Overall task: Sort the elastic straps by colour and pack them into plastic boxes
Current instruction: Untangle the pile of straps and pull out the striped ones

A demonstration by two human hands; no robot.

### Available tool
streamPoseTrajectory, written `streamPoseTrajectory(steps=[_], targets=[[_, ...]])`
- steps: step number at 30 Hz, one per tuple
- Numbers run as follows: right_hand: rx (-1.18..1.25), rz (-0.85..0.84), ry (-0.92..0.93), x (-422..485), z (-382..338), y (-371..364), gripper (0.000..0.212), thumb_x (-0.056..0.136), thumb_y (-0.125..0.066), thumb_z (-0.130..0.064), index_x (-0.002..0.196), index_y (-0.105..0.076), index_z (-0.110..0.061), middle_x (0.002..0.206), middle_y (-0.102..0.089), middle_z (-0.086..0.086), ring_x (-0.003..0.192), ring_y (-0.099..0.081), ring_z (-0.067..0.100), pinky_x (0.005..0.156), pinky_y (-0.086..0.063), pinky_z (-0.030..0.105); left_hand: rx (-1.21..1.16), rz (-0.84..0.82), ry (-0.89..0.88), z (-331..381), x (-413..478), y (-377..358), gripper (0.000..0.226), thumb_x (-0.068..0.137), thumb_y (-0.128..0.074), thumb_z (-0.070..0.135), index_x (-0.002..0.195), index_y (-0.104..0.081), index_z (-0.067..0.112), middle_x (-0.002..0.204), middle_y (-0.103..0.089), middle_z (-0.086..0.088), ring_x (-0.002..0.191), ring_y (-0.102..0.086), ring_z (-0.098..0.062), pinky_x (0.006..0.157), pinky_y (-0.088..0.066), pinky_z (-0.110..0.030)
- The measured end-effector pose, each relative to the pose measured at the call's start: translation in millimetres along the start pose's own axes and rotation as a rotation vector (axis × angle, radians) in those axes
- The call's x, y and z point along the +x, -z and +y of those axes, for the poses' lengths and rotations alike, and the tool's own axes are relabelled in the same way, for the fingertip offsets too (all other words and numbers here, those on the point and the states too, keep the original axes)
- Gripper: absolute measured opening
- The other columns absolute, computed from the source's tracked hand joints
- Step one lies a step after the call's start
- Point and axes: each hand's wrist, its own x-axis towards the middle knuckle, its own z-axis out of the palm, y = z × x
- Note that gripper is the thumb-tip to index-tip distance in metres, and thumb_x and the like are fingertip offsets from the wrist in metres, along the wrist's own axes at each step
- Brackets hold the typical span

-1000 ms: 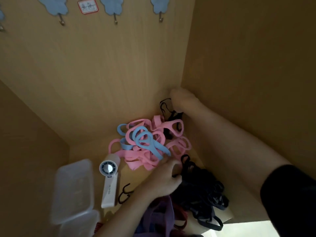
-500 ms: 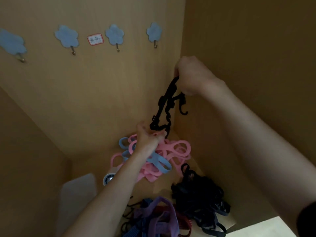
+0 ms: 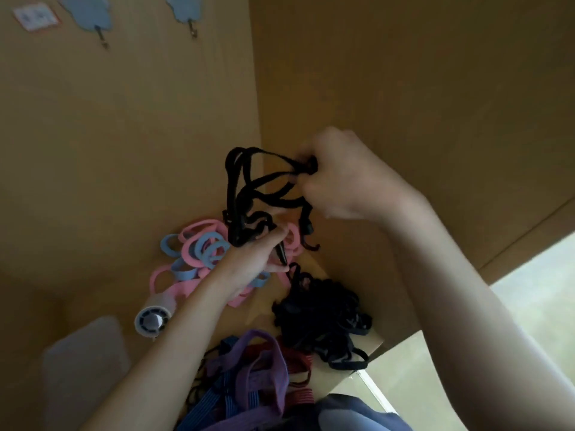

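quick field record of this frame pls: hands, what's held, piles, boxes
left hand: grips lower end of black strap tangle
right hand: pinches its upper end
tangle state: lifted off the surface, stretched between both hands
pink and blue pile: on surface, behind left hand
black pile: on surface, right of centre
purple, blue and red straps: nearest camera
plastic box: lower left, blurred, contents unclear
fan: white, beside box

Nothing legible at this moment. One small white rectangular label with a red border (image 3: 35,16) is sticking to the tan wooden back panel (image 3: 124,126), top left, just beside a pale blue cloud-shaped wall hook (image 3: 88,9). Dark marks are showing at its centre, but they are blurring together and are reading as no definite characters or numbers.
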Motion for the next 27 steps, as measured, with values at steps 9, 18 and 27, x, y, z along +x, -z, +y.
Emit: streamPoseTrajectory(steps=[9, 18, 27], targets=[[-0.087, -0.081, -0.33, -96, 101, -109, 0.009, 0.09, -0.046, -0.005, 0.092, -0.048, -0.014, 0.096, -0.048, 0.0, 0.082, -0.059, 0.028, 0.061, -0.039, 0.02, 0.853, 0.014, -0.206, -69, -4, -40, 0.027, 0.092, -0.06, 0.03, 0.118, -0.053, 0.03, 0.112, -0.06, 0.001, 0.105, -0.06, -0.023, 0.083, -0.05, -0.027], [-0.203, -0.249, -0.455, -137, 151, -186, 0.07, 0.092, -0.049, -0.014, 0.155, -0.019, -0.009, 0.142, -0.032, 0.014, 0.113, -0.055, 0.035, 0.089, -0.05, 0.035, 0.552, -0.125, -0.161, -91, -15, -40, 0.109, 0.076, -0.079, 0.025, 0.154, -0.008, 0.051, 0.162, -0.01, 0.023, 0.15, -0.014, -0.004, 0.121, -0.029, -0.031], [-0.199, -0.337, -0.43, -143, 144, -124, 0.036, 0.096, -0.053, -0.034, 0.131, -0.048, -0.028, 0.125, -0.055, -0.006, 0.103, -0.061, 0.018, 0.083, -0.049, 0.026, 1.213, -0.206, -0.118, -105, -4, -102, 0.072, 0.098, -0.047, 0.022, 0.153, -0.01, 0.05, 0.167, 0.013, -0.001, 0.152, 0.01, -0.04, 0.117, -0.011, -0.068]])
